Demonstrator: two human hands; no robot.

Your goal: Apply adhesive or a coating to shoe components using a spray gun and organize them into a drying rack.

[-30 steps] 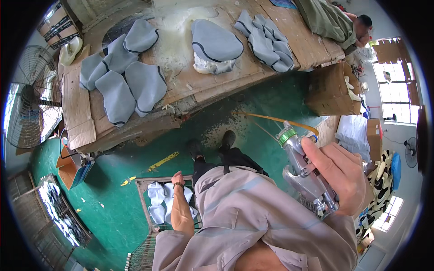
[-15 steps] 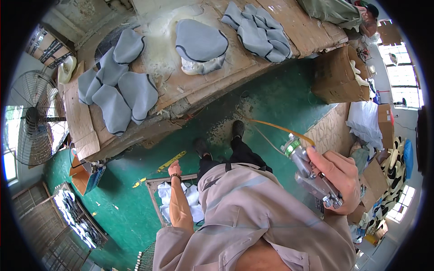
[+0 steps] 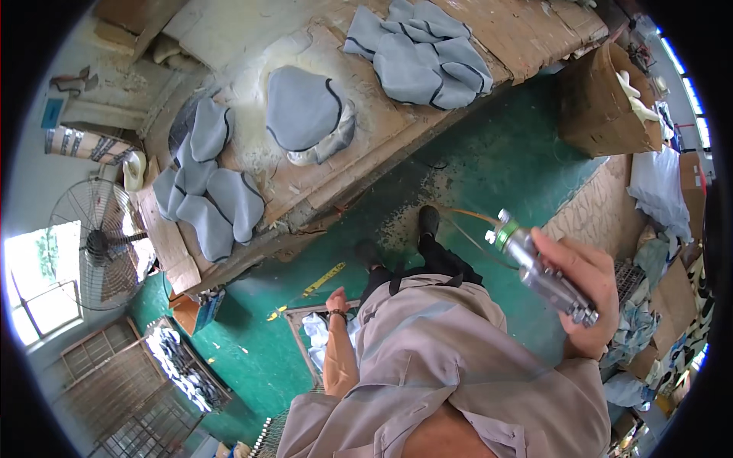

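Over on the left, the big wire fan point(image 3: 97, 243) swings further into the picture, the whole view turning, and the window point(image 3: 44, 271) beside it now shows wide and bright. Next along, a cluster of gray cloth pieces point(image 3: 210, 204) with black edging lies on the table point(image 3: 341, 182), and just right of it one rounded gray piece point(image 3: 304, 108) rests on a crumpled pale bundle point(image 3: 324, 145). Down below, here is the left hand point(image 3: 337, 301), swinging near the wooden frame point(image 3: 298, 340) with pale pieces in it; nothing shows in that hand, but it is too small to tell how the fingers stand. Right shoe point(image 3: 429, 221) leads, left shoe point(image 3: 368, 252) blurs: the person looks to be on the move! Up top, another heap of gray pieces point(image 3: 405, 69) sits on the table. And now the spray gun point(image 3: 546, 271), tipped differently from a moment ago, out over the green floor, the right hand point(image 3: 586, 286) wrapped firmly around its body, hose point(image 3: 469, 215) trailing; for the work in hand, that means the gun is held but well apart from the cloth, with both hands clear of every gray piece
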